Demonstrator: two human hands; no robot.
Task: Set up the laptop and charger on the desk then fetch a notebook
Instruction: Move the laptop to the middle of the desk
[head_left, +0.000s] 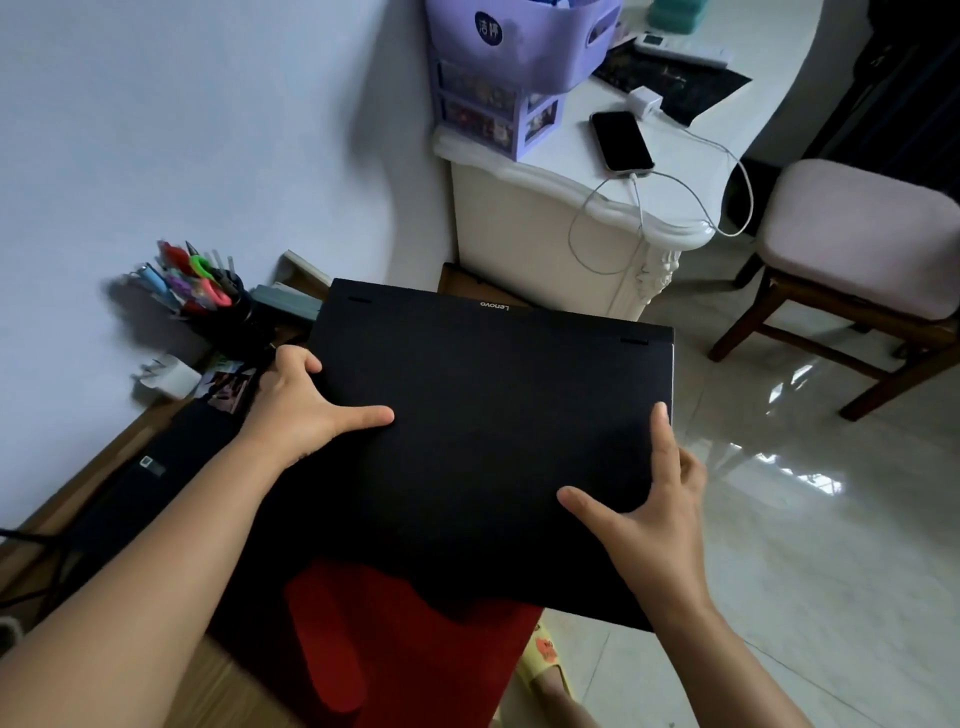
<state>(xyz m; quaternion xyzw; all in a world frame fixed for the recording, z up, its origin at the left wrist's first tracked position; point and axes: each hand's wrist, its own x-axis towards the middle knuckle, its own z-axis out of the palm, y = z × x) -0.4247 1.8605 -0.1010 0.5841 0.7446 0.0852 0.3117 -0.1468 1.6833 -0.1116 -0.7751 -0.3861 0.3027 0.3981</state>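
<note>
Gripping flat matte-black laptop (483, 441) | left hand (301, 410), right hand (654, 499) | probably closed

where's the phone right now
The phone lies face up in the upper right of the head view, on the white cabinet top, right of the purple drawer unit, with a white cable plugged in.

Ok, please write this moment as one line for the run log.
step: carrying laptop | laptop: closed, held over desk edge | left hand: on left edge | right hand: on right edge | phone: on white cabinet, cable plugged in
</note>
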